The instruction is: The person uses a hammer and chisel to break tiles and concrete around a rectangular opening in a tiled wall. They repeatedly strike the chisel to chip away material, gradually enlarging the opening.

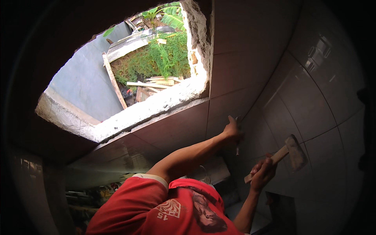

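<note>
My left hand (232, 130) is stretched out to the corner where two tiled walls meet. Its fingers are closed round a thin metal chisel (237, 151), whose lower end shows below the hand; the rest is mostly hidden and dim. In my right hand (263, 172), closed round the wooden handle, is a hammer (296, 153) with a broad, dusty, blocky head. The hammer is tilted, with its head up and to the right, apart from the chisel. Dark, glossy tiles (313, 105) cover the wall behind it.
A rough-edged opening (152, 102) with broken white masonry cuts through the wall at upper left. Beyond it are green plants (166, 55), loose boards (152, 84) and a pale blue-grey wall (84, 78). Cluttered things (98, 194) lie in shadow at lower left.
</note>
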`<state>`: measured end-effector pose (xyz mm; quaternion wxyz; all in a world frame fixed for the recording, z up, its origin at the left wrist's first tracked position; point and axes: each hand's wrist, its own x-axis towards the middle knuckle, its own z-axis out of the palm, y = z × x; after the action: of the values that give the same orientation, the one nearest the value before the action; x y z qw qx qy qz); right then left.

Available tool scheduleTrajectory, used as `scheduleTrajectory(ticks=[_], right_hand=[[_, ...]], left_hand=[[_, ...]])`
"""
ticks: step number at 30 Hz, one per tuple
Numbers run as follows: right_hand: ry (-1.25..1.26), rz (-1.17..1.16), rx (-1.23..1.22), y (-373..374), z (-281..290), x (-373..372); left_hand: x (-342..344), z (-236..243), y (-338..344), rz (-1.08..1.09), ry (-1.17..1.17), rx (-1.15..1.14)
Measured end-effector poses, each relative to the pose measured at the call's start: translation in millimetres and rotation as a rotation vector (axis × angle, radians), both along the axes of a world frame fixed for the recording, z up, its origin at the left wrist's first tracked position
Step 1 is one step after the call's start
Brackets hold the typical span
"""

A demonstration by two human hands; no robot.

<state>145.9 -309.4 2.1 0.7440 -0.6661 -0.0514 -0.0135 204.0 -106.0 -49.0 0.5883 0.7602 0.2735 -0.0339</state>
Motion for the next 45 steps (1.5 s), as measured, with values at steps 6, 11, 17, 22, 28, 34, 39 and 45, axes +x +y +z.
scheduleTrajectory(ticks=[6, 11, 17, 22, 28, 34, 39, 45], right_hand=[[0.07, 0.001, -0.012, -15.1, -11.6, -9.6], [0.126, 0.081, 0.018, -7.4, -22.0, -13.8], [0.079, 0.228, 0.024, 16.4, -35.2, -18.9], [0.035, 0.3, -0.022, 33.0, -38.0, -27.1], [0.013, 0.305, -0.077, 43.7, -35.2, -38.6], [0.034, 0.264, -0.081, 47.6, -35.0, -46.2], [-0.001, 0.241, -0.054, 57.8, -32.2, -50.2], [-0.182, 0.144, 0.117, 84.5, -52.9, -63.9]], left_hand=[[-24.9, -20.0, 19.6, 0.01, 0.023, -0.316], [-66.0, -18.9, 46.8, 0.434, -0.027, -0.366], [-82.0, 4.9, 79.5, 0.606, -0.242, -0.374], [-62.5, 9.0, 92.7, 0.571, -0.406, -0.48], [-47.6, 8.0, 101.6, 0.454, -0.415, -0.573], [-33.3, 14.8, 102.4, 0.433, -0.457, -0.608], [-30.3, 24.4, 102.1, 0.404, -0.476, -0.64], [-24.1, 30.7, 109.7, 0.381, -0.438, -0.77]])
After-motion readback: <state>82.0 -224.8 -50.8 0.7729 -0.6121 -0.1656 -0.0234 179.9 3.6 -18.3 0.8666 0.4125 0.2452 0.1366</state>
